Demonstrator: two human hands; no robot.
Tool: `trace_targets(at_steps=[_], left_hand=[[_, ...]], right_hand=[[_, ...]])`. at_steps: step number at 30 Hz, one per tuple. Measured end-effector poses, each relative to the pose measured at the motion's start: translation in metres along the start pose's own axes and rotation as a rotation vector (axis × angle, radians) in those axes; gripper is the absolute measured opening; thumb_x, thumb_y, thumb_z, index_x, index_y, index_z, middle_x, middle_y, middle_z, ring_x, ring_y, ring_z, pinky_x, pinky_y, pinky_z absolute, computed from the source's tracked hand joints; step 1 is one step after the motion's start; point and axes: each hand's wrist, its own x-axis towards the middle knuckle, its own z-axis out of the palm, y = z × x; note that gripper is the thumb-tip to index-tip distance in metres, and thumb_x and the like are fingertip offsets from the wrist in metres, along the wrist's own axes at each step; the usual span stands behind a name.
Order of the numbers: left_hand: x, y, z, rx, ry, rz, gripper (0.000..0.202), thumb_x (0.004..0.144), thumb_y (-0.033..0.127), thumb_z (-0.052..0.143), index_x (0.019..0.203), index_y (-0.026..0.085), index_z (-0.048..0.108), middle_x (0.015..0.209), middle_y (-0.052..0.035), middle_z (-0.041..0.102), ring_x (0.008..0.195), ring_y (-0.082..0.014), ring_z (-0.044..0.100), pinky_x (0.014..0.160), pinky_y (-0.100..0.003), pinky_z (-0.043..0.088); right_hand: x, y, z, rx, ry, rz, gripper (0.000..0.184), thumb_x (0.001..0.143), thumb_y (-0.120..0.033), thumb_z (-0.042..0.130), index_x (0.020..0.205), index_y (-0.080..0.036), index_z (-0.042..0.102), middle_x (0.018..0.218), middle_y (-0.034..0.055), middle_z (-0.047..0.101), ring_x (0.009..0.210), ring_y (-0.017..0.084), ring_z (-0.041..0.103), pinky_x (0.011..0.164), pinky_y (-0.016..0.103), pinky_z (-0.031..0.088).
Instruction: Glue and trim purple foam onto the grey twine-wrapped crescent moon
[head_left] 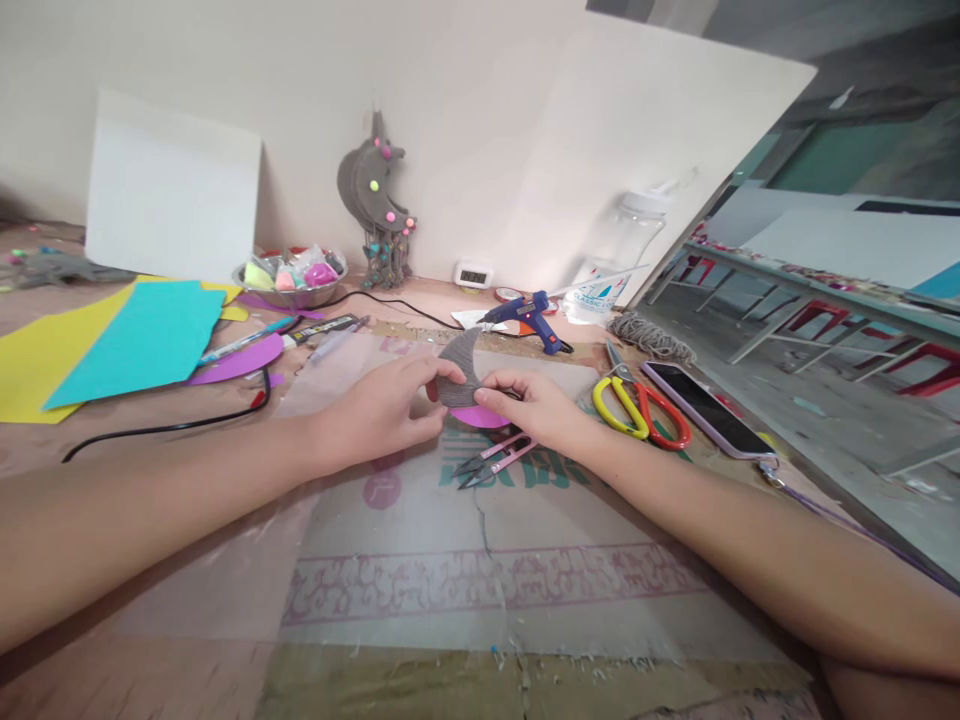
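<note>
Between my hands is a grey yarn-wrapped piece [459, 372] that tapers to a curved point at the top. My left hand [394, 402] grips its left edge with thumb and fingers. At the lower right edge, my right hand [536, 402] pinches it. A purple piece [480, 417] shows just beneath it; whether the two are joined I cannot tell. Thread snips [495, 460] with pink handles lie under and beside my right hand, blades pointing left. Scissors [637, 405] with yellow and orange handles rest to the right of that hand.
Behind my hands lies a blue glue gun [529, 320], near a coil of grey yarn [652, 337] and a clear bottle [619, 255]. A phone [705, 408] is at the right edge. Coloured sheets [142, 340] and a bowl [300, 297] stand left; a moon ornament [375, 200] hangs behind.
</note>
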Motion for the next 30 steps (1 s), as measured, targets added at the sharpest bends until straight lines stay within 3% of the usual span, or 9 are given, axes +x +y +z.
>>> trace_targets(at_steps=[10,17,21,30], left_hand=[[-0.0011,-0.0001,0.0018,0.0,0.021,0.018,0.033,0.077,0.02,0.049,0.109,0.018,0.054,0.087,-0.0013,0.064,0.081,-0.015,0.058,0.079,-0.028,0.044],[-0.0024,0.0,-0.0027,-0.082,-0.001,0.038,0.037,0.076,0.019,0.049,0.113,0.015,0.049,0.104,-0.0057,0.059,0.094,-0.0172,0.054,0.083,-0.029,0.043],[0.0001,-0.0011,-0.0008,-0.18,0.006,-0.032,0.036,0.076,0.021,0.051,0.112,0.018,0.047,0.107,-0.0051,0.055,0.098,-0.0176,0.051,0.086,-0.03,0.041],[0.0011,-0.0006,0.0031,-0.305,-0.011,-0.17,0.036,0.073,0.019,0.053,0.108,0.02,0.045,0.096,-0.0022,0.05,0.088,-0.0157,0.051,0.078,-0.029,0.043]], right_hand=[[0.0014,-0.0015,0.0,-0.049,-0.012,-0.01,0.033,0.082,-0.045,0.048,0.065,-0.017,0.047,0.059,-0.0049,0.031,0.053,0.008,0.033,0.05,0.022,0.026],[0.001,-0.0016,0.0,-0.024,0.011,-0.011,0.032,0.082,-0.044,0.049,0.066,-0.016,0.048,0.059,-0.0046,0.034,0.055,0.008,0.034,0.051,0.023,0.027],[0.0003,-0.0023,0.0004,-0.045,0.012,-0.025,0.03,0.083,-0.041,0.049,0.067,-0.016,0.049,0.06,-0.0047,0.034,0.055,0.009,0.034,0.053,0.023,0.027],[0.0008,-0.0028,0.0021,-0.102,0.007,-0.054,0.03,0.084,-0.04,0.048,0.066,-0.017,0.048,0.061,-0.0043,0.034,0.058,0.009,0.034,0.055,0.024,0.028]])
